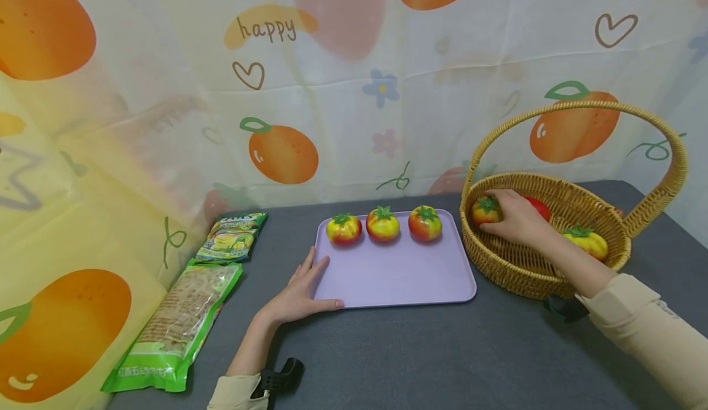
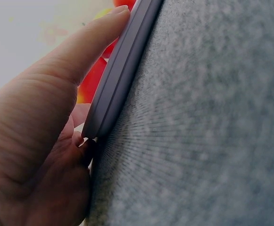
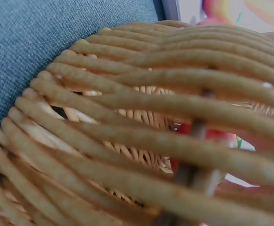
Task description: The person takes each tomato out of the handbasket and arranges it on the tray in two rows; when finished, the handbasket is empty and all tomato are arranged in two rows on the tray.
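My right hand (image 1: pixel 515 216) reaches into a wicker basket (image 1: pixel 506 278), fingers and thumb round a red-and-yellow toy tomato (image 1: pixel 485 212) with a green leafy top. In the right wrist view, the basket's weave (image 3: pixel 141 108) hides most of that hand. Beside it in the basket are a red item (image 1: pixel 539 206), partly covered, and a yellow toy tomato (image 1: pixel 587 244). My left hand (image 1: pixel 295 293) rests at the near left corner of a lilac tray (image 1: pixel 395 278), fingers extended along its edges. Three toy tomatoes (image 1: pixel 344 230) stand in a row at the tray's far side.
To the left lie a green-edged clear food bag (image 1: pixel 179 315) and a smaller green packet (image 1: pixel 232 238). The basket's tall handle (image 1: pixel 575 106) arches over its opening. A fruit-print cloth (image 1: pixel 343 121) hangs behind the grey table (image 1: pixel 409 354).
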